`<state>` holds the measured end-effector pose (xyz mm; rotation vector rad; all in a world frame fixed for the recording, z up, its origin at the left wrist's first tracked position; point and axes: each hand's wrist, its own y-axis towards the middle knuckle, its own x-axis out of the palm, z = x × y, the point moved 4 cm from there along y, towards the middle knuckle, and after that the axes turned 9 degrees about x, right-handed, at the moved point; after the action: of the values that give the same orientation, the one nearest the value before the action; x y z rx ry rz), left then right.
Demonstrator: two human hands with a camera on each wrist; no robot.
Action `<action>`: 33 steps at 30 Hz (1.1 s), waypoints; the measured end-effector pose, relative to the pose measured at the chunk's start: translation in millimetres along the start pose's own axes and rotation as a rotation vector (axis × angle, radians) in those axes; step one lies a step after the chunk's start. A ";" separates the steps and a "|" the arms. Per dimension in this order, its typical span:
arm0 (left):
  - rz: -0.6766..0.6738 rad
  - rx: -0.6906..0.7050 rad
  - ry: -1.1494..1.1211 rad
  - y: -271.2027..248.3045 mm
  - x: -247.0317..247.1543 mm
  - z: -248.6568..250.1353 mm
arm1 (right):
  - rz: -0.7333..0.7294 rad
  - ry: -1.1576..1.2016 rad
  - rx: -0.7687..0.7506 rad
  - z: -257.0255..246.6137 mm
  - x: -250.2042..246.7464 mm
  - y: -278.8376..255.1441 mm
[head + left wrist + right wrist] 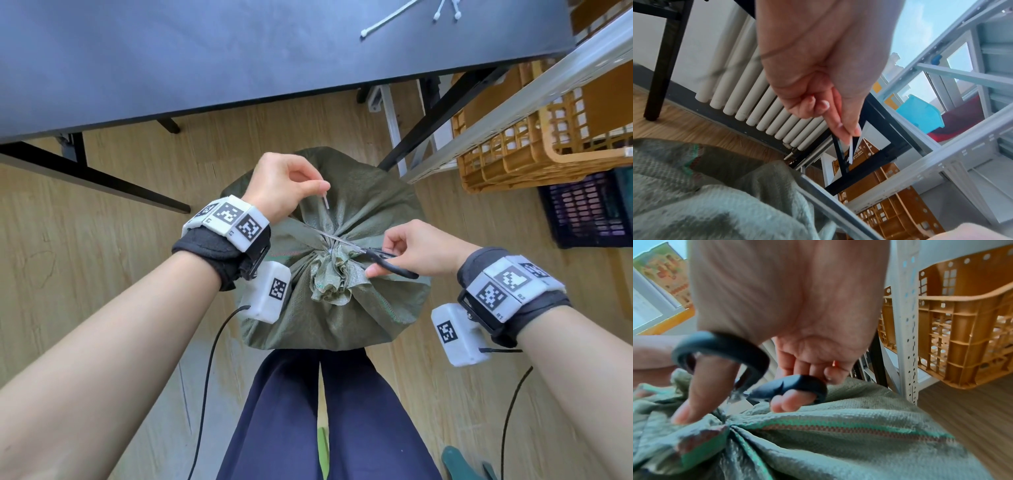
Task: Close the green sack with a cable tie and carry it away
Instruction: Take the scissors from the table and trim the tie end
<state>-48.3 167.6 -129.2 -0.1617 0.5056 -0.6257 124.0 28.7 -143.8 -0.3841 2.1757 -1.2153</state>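
The green woven sack [363,205] stands on the floor in front of my legs, its mouth gathered into a bunch [330,279]. A white cable tie sits round the gathered neck [329,252]. My left hand [291,185] pinches a short white strip of cable tie [85,200] above the sack; the left wrist view shows the strip [852,150] hanging from thumb and forefinger. My right hand [407,251] holds black-handled scissors [383,257], thumb and fingers through the loops [793,386], blades lying across the sack's neck toward the left.
A dark table [205,51] stands beyond the sack with several spare white cable ties [387,19] on it. Orange crates [513,147] and a dark crate [589,209] sit under a grey metal shelf frame [534,92] at the right. Wooden floor [120,301] surrounds the sack.
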 end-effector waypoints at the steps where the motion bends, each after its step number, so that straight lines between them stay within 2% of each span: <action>1: 0.051 0.005 -0.024 0.4 -6.0 4.2 | 0.030 -0.002 -0.017 -1.5 -2.1 -3.1; 5: 0.248 0.038 -0.064 7.9 -36.4 21.9 | 0.221 0.060 -0.097 -14.0 -20.3 -20.8; 8: 0.413 0.046 -0.177 18.2 -62.7 32.8 | 0.410 0.075 -0.153 -26.0 -43.6 -33.1; 12: 0.555 -0.042 -0.319 32.3 -89.2 37.4 | 0.709 0.120 -0.273 -51.8 -76.6 -39.8; 16: 0.668 -0.128 -0.415 44.9 -105.8 33.2 | 0.851 0.069 -0.322 -85.9 -96.1 -27.4; 20: 0.659 -0.207 -0.497 51.4 -113.3 28.0 | 0.926 0.033 -0.311 -112.3 -104.8 -5.9; 25: 0.599 -0.198 -0.549 52.3 -119.3 26.8 | 0.965 0.059 -0.277 -133.6 -110.8 9.1; 33: 0.512 -0.132 -0.390 34.9 -114.5 29.9 | 0.971 0.052 -0.266 -138.9 -116.3 14.3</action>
<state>-94.7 263.8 -67.4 -0.2618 0.1940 -0.0524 126.2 189.1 -58.5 0.5655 2.1170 -0.3947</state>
